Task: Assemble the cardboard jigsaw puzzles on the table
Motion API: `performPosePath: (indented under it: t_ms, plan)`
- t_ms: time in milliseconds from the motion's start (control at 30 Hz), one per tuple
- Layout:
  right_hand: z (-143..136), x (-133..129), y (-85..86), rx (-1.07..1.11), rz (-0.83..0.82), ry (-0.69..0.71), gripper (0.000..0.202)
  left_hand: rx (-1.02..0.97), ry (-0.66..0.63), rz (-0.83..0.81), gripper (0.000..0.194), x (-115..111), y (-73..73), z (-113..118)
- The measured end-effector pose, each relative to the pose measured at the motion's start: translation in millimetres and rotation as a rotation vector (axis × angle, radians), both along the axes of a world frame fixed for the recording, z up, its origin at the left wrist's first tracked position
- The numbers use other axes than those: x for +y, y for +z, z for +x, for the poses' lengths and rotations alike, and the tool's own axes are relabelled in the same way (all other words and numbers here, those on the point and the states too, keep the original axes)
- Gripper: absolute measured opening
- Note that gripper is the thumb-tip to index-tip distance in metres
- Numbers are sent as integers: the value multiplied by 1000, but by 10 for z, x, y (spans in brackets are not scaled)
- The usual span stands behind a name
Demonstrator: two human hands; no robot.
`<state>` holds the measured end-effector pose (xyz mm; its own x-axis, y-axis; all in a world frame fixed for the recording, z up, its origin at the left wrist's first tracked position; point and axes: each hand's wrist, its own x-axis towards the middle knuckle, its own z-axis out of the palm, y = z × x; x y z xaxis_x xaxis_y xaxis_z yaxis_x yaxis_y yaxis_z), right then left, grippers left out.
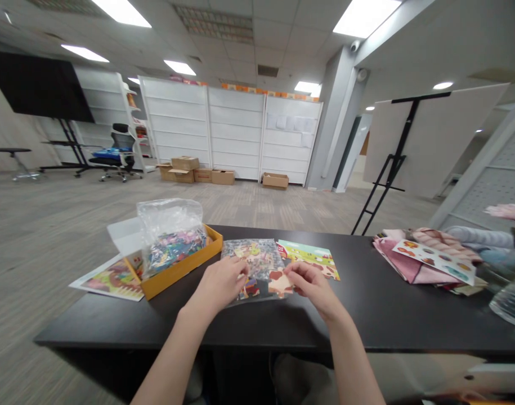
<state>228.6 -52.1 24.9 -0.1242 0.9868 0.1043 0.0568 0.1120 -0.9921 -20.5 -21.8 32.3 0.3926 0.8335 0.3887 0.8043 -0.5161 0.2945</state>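
My right hand (311, 284) pinches a cream and brown jigsaw puzzle piece (280, 282) between thumb and fingers. My left hand (221, 281) lies over the left part of a clear plastic bag (259, 253) of puzzle pieces, its fingers curled. What those fingers grip is hidden from me. Just beside their tips shows a purple and orange puzzle piece (250, 288). Behind my right hand, a partly joined puzzle (312, 256) with a green meadow and sky lies flat on the black table (367, 315).
On the left stands a yellow box (183, 270) with another plastic bag (170, 236) of pieces, near a printed picture sheet (113, 278). Folded cloths (394, 259), a sticker sheet (437, 261) and a glass vase (510, 301) sit at the right.
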Motion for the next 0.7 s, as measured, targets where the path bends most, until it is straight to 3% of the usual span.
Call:
performPosePath:
  t_ms: [100,200,267,433,700]
  plan:
    - [-123,-68,48,-40,-52,191,40,-177,154,20,10,61,-17,4]
    - [-308,-47,15,-108,-14,309,38,-386,212,56,12,130,-25,63]
    - [-424,29,-62,-149,62,238,35,-452,221,75,12,150,-22,115]
    - [-667,242,-269,-201,228,-161,29,-468,196,116,10,108,-17,255]
    - [-1145,333,-319,-148,440,-50,36,-483,194,126,11,90,-6,338]
